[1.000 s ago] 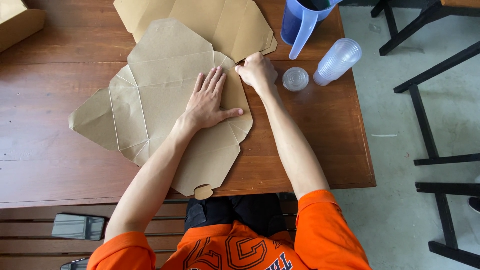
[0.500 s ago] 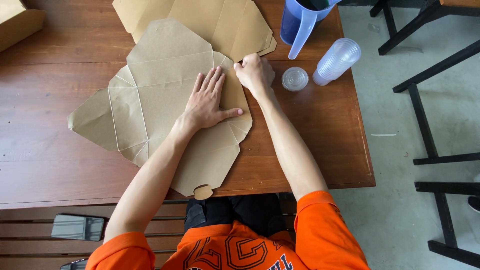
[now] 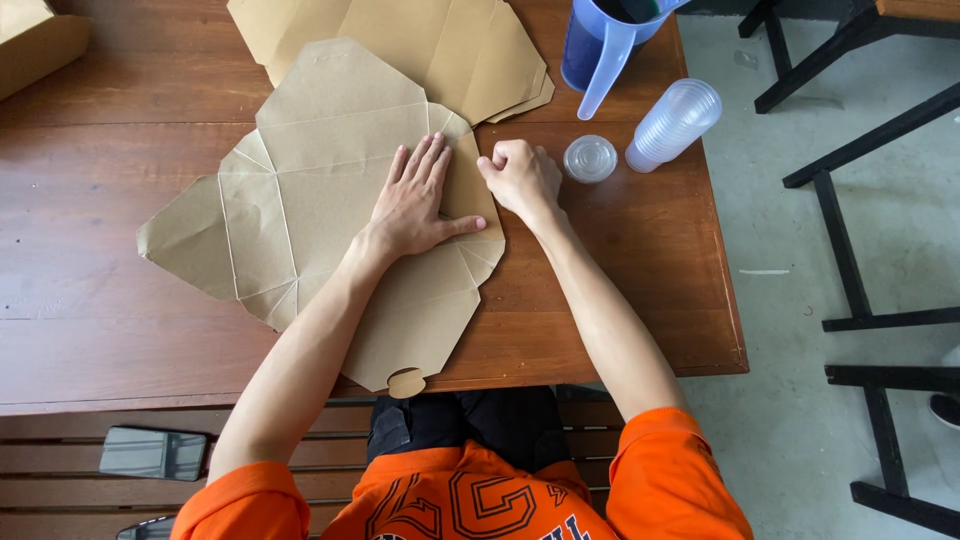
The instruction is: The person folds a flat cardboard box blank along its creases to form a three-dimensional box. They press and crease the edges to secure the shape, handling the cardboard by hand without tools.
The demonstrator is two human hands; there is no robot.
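Note:
A flat, unfolded brown paper box blank [image 3: 300, 200] lies creased on the wooden table [image 3: 90, 290]. My left hand [image 3: 420, 195] presses flat on its right half, fingers together and pointing away from me. My right hand [image 3: 520, 175] is curled at the blank's right edge, its fingers pinching or pressing the paper there; the fingertips are hidden under the knuckles.
A stack of more brown blanks [image 3: 440, 45] lies behind. A blue jug [image 3: 600, 45], a toppled stack of clear plastic cups [image 3: 675, 122] and a clear lid [image 3: 590, 158] sit at the right. A cardboard box [image 3: 35, 40] is far left. A phone [image 3: 152, 452] rests on the bench.
My right hand has shifted slightly along the blank's right edge. The left hand stays pressed flat.

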